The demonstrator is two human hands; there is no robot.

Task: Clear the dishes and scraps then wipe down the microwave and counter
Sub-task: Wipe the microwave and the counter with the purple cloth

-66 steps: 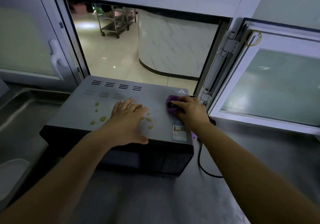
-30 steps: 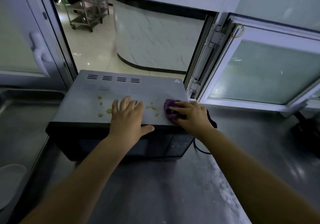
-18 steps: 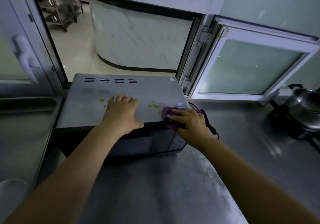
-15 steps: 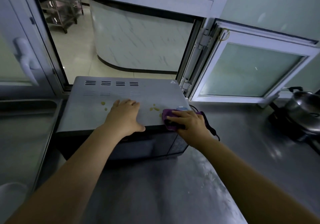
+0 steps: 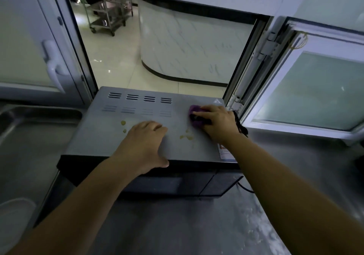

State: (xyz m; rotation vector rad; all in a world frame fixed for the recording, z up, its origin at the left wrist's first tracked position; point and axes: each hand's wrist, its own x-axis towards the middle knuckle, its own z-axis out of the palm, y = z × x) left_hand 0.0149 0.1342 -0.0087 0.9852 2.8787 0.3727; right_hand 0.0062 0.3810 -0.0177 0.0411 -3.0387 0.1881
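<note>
Where fingers [image 5: 199, 113] curl: purple cloth [image 5: 194, 110]

Purple cloth [image 5: 195, 116] mostly hidden under right hand [image 5: 215, 123]; label [image 5: 226, 152] perhaps unreadable.

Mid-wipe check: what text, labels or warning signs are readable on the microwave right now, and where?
No quotable text; nothing on the microwave is legible.
Triangular warning sign, top back right corner: a symbol only, detail too small to make out.
Sticker with red and blue print, top front right edge beside the right hand's wrist: print too small and blurred to read.
</note>
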